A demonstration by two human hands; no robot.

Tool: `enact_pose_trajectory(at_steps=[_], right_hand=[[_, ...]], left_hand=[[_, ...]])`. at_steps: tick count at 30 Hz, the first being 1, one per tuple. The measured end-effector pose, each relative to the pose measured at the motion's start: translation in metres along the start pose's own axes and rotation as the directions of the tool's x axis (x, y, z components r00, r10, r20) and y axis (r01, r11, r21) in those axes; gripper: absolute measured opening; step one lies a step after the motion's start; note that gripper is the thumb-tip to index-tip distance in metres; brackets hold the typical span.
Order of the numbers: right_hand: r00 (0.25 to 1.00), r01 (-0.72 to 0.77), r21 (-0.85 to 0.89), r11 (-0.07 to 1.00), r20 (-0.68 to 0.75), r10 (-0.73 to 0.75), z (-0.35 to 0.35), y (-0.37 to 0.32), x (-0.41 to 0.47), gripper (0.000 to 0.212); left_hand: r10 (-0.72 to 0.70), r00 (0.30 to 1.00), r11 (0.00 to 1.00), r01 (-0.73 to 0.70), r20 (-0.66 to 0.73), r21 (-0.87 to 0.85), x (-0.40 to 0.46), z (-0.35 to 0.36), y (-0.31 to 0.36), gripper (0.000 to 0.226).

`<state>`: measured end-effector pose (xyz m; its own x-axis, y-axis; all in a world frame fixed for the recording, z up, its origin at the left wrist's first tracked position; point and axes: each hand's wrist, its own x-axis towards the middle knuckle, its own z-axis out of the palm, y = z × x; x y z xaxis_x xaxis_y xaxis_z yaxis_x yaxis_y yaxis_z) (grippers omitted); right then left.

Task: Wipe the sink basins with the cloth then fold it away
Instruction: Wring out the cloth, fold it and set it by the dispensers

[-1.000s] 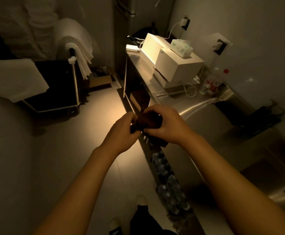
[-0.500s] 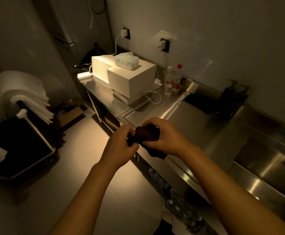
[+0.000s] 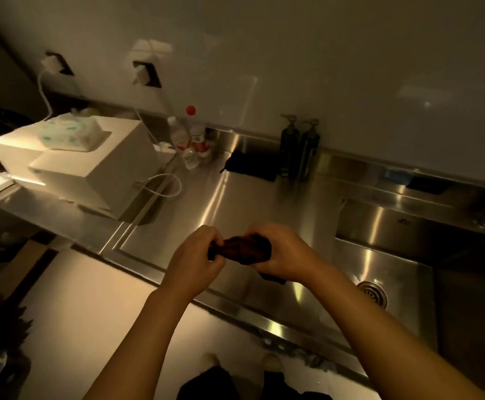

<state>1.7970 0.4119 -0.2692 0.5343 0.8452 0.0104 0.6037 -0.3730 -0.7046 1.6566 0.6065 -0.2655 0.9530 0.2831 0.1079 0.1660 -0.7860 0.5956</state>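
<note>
The left hand [image 3: 193, 262] and right hand [image 3: 283, 255] both grip the bunched dark cloth [image 3: 242, 249] at centre frame above the sink basin [image 3: 403, 287], where loose twisting could drop it.

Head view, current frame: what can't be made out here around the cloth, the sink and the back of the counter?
- Cloth: bunched dark between the left hand and right hand; the hands hide its ends and how far it is folded.
- Sink basin: cut off at the right edge; dim light hides whether it is wet.
- Two bottles: labels too small to read.
- Two pump dispensers: too dark to tell the contents.
</note>
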Motion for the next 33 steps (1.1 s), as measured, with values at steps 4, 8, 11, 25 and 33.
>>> enact_pose_trajectory(at_steps=[4,8,11,25,33], right_hand=[[0.992,-0.124,-0.048,0.991,0.004,0.124,0.005,0.031,-0.006,0.045],[0.966,-0.258,-0.077,0.963,-0.023,0.257,0.017,0.051,-0.010,0.045],[0.928,-0.371,-0.067,0.926,-0.035,0.370,0.037,0.055,-0.006,0.043],[0.635,-0.727,0.358,0.586,0.026,0.772,0.128,0.063,0.024,0.060],[0.412,-0.828,0.392,0.400,-0.057,0.909,0.137,0.061,0.023,0.029]], left_hand=[[0.087,0.985,0.992,-0.099,0.148,0.072,0.034,0.032,-0.013,0.030],[0.162,0.940,0.984,-0.175,0.299,0.015,0.060,0.057,-0.033,0.028],[0.204,0.899,0.977,-0.212,0.387,-0.023,0.078,0.068,-0.055,0.027],[0.160,0.704,0.982,-0.185,0.692,-0.040,0.100,0.081,-0.167,0.027],[0.108,0.761,0.994,-0.079,0.640,-0.075,0.093,0.090,-0.162,0.042]])
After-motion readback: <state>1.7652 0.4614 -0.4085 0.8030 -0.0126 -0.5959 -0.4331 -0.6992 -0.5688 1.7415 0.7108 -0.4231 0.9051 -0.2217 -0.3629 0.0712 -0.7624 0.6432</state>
